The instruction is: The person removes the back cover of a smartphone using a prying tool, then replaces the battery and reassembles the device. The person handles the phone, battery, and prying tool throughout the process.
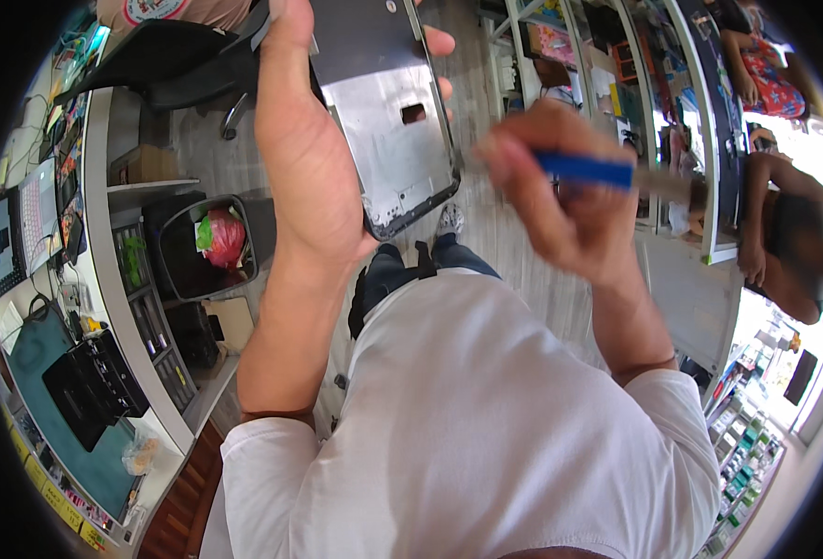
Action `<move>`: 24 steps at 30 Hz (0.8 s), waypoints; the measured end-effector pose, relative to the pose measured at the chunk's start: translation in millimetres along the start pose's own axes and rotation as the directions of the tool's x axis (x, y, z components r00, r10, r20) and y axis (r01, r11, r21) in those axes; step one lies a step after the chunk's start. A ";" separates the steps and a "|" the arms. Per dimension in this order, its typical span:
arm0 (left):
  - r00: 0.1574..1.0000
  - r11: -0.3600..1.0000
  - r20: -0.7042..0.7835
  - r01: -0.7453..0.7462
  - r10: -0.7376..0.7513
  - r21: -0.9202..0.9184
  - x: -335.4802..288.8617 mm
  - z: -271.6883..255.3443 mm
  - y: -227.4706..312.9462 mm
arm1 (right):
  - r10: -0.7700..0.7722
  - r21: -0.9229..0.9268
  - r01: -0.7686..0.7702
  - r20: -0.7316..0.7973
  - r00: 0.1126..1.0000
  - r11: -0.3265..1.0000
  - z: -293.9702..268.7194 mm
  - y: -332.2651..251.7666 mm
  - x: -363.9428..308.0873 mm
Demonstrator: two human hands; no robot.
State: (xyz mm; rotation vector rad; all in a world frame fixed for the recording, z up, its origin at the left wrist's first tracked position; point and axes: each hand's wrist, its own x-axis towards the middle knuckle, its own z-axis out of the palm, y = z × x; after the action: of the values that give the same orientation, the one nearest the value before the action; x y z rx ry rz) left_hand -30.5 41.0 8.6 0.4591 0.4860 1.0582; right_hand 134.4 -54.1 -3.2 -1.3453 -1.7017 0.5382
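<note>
My left hand (311, 168) is closed round the edges of a bare phone frame (379, 135), with its thumb along the near side and fingertips showing past the far side. The frame has a silvery metal plate with a small rectangular cut-out and a black rim; its top runs out of the picture. To the right of the frame, my right hand (575, 210) pinches a slim tool with a blue grip (584, 170). Motion blurs the tool's end near the frame's rim, so its kind and any contact cannot be made out.
On the left, a long counter carries a laptop (34, 210), a teal mat (81, 452) and a black device (95, 387). Below it stands a black bin (255, 244) with a red bag. A black chair (164, 61) is beyond. Glass shelves (649, 93) and two people are right.
</note>
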 end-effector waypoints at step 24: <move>0.995 0.997 -0.096 -0.045 0.039 -0.063 9.7 3.9 7.3 | -0.035 0.077 0.034 0.018 0.999 0.996 9.8 13.7 19.5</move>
State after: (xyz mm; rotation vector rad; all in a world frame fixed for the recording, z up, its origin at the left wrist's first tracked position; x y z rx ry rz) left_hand -29.4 52.3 14.3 0.3642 0.5266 1.1369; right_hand 133.2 -29.8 -11.8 -1.2582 -1.6997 0.5922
